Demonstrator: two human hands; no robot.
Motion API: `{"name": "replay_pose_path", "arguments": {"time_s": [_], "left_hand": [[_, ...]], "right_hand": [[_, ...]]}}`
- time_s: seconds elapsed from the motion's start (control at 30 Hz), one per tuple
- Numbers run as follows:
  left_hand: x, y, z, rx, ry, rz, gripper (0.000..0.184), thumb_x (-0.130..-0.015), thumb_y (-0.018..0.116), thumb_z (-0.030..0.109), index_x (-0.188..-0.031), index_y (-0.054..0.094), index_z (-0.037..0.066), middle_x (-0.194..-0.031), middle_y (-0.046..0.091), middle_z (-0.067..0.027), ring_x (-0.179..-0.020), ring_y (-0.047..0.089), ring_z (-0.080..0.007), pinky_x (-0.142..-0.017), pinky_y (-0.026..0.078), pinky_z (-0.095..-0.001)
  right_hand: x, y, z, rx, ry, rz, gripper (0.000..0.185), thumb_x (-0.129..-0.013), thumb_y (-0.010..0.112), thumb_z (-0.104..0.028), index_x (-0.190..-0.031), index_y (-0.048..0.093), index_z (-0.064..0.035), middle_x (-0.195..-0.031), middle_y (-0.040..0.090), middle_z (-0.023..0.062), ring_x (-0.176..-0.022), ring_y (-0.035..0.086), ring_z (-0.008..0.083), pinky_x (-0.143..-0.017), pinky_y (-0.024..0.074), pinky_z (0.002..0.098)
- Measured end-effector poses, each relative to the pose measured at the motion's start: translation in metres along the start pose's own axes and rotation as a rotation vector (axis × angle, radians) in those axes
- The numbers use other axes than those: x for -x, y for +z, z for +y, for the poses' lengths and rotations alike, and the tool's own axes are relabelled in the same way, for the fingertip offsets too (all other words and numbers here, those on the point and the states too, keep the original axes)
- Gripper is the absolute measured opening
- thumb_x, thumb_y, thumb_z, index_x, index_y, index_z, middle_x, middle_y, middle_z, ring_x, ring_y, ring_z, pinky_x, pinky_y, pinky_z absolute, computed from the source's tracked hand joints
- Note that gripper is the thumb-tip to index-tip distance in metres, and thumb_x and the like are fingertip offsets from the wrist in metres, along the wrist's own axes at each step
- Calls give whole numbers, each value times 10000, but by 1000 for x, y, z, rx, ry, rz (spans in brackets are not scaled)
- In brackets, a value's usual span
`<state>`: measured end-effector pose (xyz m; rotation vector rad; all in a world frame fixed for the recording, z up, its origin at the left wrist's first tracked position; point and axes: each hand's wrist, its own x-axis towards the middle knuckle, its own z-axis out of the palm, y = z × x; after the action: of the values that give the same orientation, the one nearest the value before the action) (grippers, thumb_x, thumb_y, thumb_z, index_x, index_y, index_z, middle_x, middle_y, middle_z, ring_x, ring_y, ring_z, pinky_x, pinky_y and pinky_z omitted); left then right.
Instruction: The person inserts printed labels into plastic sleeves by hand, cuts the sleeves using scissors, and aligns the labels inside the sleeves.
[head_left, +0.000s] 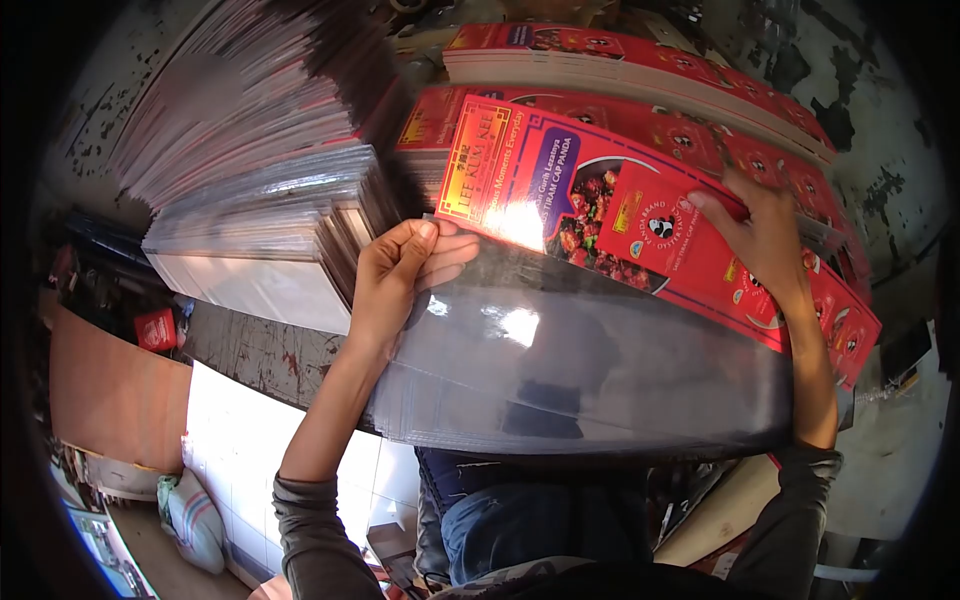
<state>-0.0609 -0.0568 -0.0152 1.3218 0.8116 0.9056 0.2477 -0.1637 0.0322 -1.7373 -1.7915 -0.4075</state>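
Note:
A long red printed card [610, 200] with "Lee Kum Kee" lettering and food pictures slants across the front. My right hand [765, 235] grips its upper edge, thumb on the printed face and fingers mostly hidden behind. Just below the card's left end, my left hand [405, 262] is closed, thumb against forefinger, at the upper left corner of a clear plastic sleeve [450, 370]. The other left fingers reach toward the card's lower edge. The sleeve lies on a stack of similar glossy clear sleeves in front of my body. Whether the card's lower edge touches the sleeve, I cannot tell.
Behind the card lie stacks of matching red cards [650, 75]. To the left stands a large fanned pile of plastic-covered sheets [260, 225]. The worn metal table [260, 345] shows beneath it. A white sack [195, 520] rests on the floor at lower left.

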Motion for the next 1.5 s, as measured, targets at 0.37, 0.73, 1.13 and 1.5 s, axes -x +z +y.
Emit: {"name": "replay_pose_path", "arguments": {"time_s": [0.37, 0.73, 1.13, 1.5], "left_hand": [[0, 1, 0, -2, -12, 17, 236, -937, 431, 182, -975, 551, -17, -927, 641, -161, -881, 637, -193, -737, 504, -241], [-1, 0, -1, 14, -9, -4, 253, -937, 431, 189, -979, 557, -26, -942, 635, -164, -891, 633, -199, -754, 502, -256], [-1, 0, -2, 3, 8, 7, 261, -932, 446, 213, -1003, 565, -8, -925, 649, -132, -856, 640, -164, -702, 497, -218], [-1, -1, -2, 18, -7, -1, 255, -935, 440, 203, -994, 555, -17, -941, 641, -149, -876, 636, -184, -728, 496, -238]], "right_hand": [[-1, -2, -4, 0, -19, 64, 332, -729, 712, -313, -781, 585, -10, -533, 492, 162, -444, 400, 299, -450, 372, 332], [1, -3, -3, 14, 4, 56, 329, -728, 715, -300, -773, 574, -7, -535, 466, 163, -450, 384, 289, -460, 378, 323], [0, -3, -3, -26, -71, 130, 298, -722, 723, -284, -813, 603, -27, -535, 483, 143, -413, 377, 233, -431, 367, 298], [-1, -6, -10, 22, -62, 49, 309, -740, 706, -266, -863, 609, 1, -557, 516, 119, -435, 403, 244, -479, 386, 301]]}}
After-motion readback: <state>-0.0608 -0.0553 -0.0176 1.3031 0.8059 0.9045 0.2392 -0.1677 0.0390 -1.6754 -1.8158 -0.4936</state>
